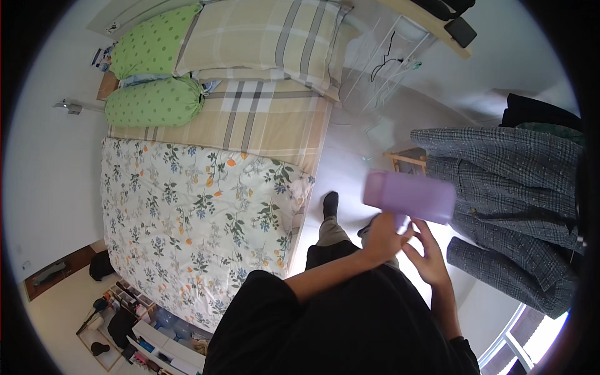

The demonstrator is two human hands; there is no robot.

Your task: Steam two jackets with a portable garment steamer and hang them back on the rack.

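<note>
A purple handheld appliance [410, 194], shaped like a garment steamer and blurred, is held up before me over the floor. My left hand [385, 241] is closed around its handle, which shows only in part under the body. Close beside it is my right hand [426, 260], its thumb and forefinger reaching to the underside of the appliance and to my left fingers. Whether the right fingertips pinch anything is hidden. Just right of the appliance hangs a grey checked tweed coat [501, 187]; in this view the purple body overlaps the coat's edge.
On the left stands a bed with a floral quilt [197, 211], plaid pillows [253, 35] and a green dotted bolster [154, 102]. A white wire rack [386, 61] and a small wooden frame [405, 161] stand beyond the appliance. A window [511, 344] is at lower right.
</note>
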